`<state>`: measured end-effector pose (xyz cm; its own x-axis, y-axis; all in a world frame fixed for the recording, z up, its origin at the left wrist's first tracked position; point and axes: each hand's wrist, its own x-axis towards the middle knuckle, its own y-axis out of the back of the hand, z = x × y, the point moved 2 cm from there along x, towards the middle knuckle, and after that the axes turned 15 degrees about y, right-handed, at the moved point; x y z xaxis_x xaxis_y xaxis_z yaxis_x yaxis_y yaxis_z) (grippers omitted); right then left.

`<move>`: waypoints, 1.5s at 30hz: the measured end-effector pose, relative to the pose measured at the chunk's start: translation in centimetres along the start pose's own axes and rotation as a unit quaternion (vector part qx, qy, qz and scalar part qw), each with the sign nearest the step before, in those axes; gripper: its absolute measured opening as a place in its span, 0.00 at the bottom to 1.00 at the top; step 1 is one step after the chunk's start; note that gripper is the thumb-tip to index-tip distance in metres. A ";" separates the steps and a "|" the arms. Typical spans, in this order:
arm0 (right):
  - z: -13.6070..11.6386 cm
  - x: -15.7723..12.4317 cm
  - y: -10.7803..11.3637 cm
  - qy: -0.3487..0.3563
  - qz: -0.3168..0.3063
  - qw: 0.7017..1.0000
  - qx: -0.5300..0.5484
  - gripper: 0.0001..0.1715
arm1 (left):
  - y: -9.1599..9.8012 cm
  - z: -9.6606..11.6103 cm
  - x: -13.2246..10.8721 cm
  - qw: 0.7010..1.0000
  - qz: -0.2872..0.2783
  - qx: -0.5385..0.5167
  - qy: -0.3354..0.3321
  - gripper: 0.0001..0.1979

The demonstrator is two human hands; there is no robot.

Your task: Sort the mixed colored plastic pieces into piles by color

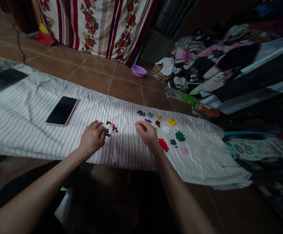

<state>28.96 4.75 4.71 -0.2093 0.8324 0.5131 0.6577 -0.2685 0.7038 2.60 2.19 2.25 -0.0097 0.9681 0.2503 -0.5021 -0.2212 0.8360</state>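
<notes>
On the striped cloth, my left hand (92, 137) rests palm down with its fingers loosely bent and a little apart. Its fingertips reach the edge of a mixed pile of small pieces (112, 125), black, orange, yellow and other colours. My right hand (147, 131) is closed in a pinch; anything between the fingertips is too small to make out. Around it lie single-colour heaps of such pieces: red (163, 145), green (180, 136), yellow (171, 122), white (166, 129), brown (157, 123), pink (185, 150) and dark grey (141, 112). A purple-blue heap (147, 120) sits just beyond the right fingers.
A phone (62, 110) lies left of my left hand, and a dark tablet-like device (4, 80) farther left. Beyond the cloth's far edge stand a purple basin (139, 71) and a red broom (45, 37) on the tiled floor. Clothes (204, 61) are heaped at the right.
</notes>
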 end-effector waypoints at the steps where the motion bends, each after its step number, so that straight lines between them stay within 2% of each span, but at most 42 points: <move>1: -0.9 -0.1 -0.6 0.014 -0.013 1.000 0.010 0.14 | 0.0 -0.1 0.0 1.000 -0.001 -0.001 0.001 0.15; 8: -5.6 -1.1 -4.5 0.075 -0.096 0.990 0.069 0.12 | 0.1 -0.1 -0.2 1.000 0.005 -0.003 -0.015 0.15; 15: -7.0 -2.0 -6.7 0.080 -0.130 0.988 0.019 0.16 | 0.2 0.0 -0.1 1.000 -0.007 -0.009 -0.010 0.15; 19: -7.0 -2.0 -6.8 0.072 -0.101 0.992 0.021 0.15 | 0.4 0.0 0.0 1.000 -0.011 -0.009 -0.005 0.16; 24: -6.4 -1.9 -6.3 -0.001 -0.019 1.000 0.017 0.11 | 0.6 0.3 0.3 1.000 -0.021 0.004 -0.007 0.17; 33: -6.8 -2.1 -7.4 -0.029 -0.035 0.999 -0.025 0.07 | 0.6 0.5 0.2 0.999 -0.017 0.024 -0.015 0.17; 39: -7.2 -2.4 -7.4 -0.036 -0.031 0.999 -0.019 0.04 | 0.6 0.5 0.3 0.999 -0.014 0.028 -0.016 0.17; 45: -7.1 -2.7 -6.8 -0.053 -0.002 0.998 0.017 0.09 | 0.6 0.4 0.2 0.999 -0.011 0.030 -0.014 0.17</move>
<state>19.91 0.90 2.01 -0.1351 0.8804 0.4545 0.6816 -0.2504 0.6876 2.67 2.23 3.05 0.0249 0.9694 0.2443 -0.4500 -0.2074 0.8686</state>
